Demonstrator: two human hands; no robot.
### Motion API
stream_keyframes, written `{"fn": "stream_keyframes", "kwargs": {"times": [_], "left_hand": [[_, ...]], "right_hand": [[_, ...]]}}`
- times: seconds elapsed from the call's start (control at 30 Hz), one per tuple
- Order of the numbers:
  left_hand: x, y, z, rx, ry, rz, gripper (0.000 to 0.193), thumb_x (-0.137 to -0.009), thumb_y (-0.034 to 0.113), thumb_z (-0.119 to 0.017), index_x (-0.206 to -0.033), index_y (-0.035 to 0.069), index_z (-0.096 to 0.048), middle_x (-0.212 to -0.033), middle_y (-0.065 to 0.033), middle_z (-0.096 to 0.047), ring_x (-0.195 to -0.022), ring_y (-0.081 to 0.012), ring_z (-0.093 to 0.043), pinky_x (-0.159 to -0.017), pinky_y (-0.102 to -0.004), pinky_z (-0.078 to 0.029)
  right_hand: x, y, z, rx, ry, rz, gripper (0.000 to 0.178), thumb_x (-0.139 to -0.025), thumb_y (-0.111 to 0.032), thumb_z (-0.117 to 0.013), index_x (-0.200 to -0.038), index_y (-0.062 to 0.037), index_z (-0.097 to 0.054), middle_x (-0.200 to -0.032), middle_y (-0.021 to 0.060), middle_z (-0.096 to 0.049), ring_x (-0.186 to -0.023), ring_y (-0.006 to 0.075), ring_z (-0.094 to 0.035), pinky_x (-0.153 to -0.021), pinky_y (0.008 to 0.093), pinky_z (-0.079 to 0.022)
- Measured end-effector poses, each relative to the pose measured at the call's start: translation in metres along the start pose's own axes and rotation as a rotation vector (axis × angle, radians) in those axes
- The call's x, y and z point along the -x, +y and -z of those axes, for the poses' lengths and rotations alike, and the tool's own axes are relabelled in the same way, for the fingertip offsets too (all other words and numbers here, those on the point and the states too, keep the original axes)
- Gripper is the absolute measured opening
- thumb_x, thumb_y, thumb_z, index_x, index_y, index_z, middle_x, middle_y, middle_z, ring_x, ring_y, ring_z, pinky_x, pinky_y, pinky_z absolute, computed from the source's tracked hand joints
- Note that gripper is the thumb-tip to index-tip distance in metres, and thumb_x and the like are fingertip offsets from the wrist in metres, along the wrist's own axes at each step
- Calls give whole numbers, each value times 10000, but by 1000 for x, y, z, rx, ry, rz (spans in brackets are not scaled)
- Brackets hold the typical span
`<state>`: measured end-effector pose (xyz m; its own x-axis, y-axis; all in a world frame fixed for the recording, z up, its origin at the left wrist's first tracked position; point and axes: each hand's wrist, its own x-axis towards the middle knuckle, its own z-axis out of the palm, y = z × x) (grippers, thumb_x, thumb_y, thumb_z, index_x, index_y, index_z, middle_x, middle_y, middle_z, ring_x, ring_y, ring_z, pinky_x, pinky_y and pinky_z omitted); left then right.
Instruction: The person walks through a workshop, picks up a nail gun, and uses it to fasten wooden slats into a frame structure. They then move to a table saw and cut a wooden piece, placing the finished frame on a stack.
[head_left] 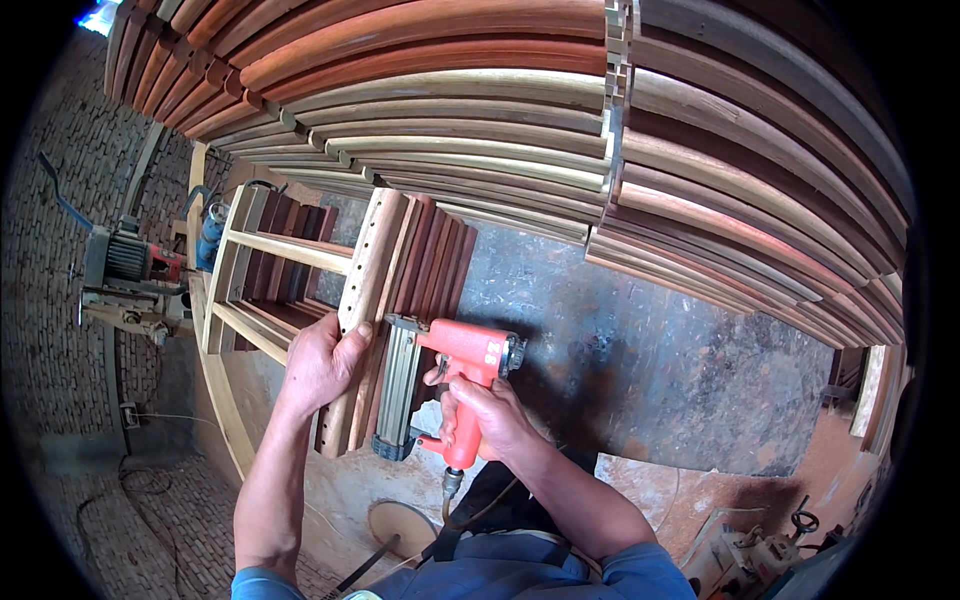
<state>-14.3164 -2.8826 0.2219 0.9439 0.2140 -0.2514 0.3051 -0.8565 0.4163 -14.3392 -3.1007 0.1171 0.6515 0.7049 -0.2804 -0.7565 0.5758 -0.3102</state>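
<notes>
Red nail gun [468, 342] is partly hidden by right fingers [449, 412].

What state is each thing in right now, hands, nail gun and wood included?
Left hand: closed over the pale rail.
Right hand: wrapped around the red nail gun.
Red nail gun: held, nose at the pale rail; contact unclear.
Air hose: connected below the nail gun.
Pale rail: gripped, dark holes in a row.
Wooden strips: stacked in layers.
</notes>
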Motion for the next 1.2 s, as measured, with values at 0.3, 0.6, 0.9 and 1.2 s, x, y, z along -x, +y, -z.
{"fn": "stream_keyframes", "kwargs": {"times": [0.3, 0.6, 0.9, 1.2], "left_hand": [[1, 2, -1, -15, 32, -20, 473, -922, 463, -543, -937, -3, -625, -740, -205, -643, -746, -383, -659, -671, -444, -501], [-1, 1, -1, -13, 10, -29, 454, -940, 425, -538, -952, -23, -613, -745, -192, -622, -743, -317, -625, -680, -415, -491], [2, -1, -8, -13, 61, 45, 474, -856, 442, -639, -984, -13, -606, -804, -219, -665, -825, -387, -671, -724, -441, -513], [-4, 67, -26, -436, 246, 307, 511, -756, 335, -731, -1038, -40, -531, -891, -254, -676, -895, -418, -653, -799, -479, -507]], "right_hand": [[-2, 1, 1, 15, -2, 1, 261, -996, -229, -484, -1139, -15, -528, -613, 51, -531, -494, 144, -550, -500, 305, -496], [-1, 1, 3, 44, -10, -27, 244, -999, -225, -480, -1119, -19, -532, -634, 47, -539, -509, 143, -548, -499, 308, -498], [51, -15, 59, -203, 185, 71, 292, -976, -237, -516, -1190, -39, -495, -746, 97, -582, -561, 167, -562, -512, 359, -499], [102, -20, 107, -268, 200, 151, 395, -983, -397, -489, -1152, -46, -551, -800, 96, -616, -623, 185, -590, -549, 371, -500]]}}
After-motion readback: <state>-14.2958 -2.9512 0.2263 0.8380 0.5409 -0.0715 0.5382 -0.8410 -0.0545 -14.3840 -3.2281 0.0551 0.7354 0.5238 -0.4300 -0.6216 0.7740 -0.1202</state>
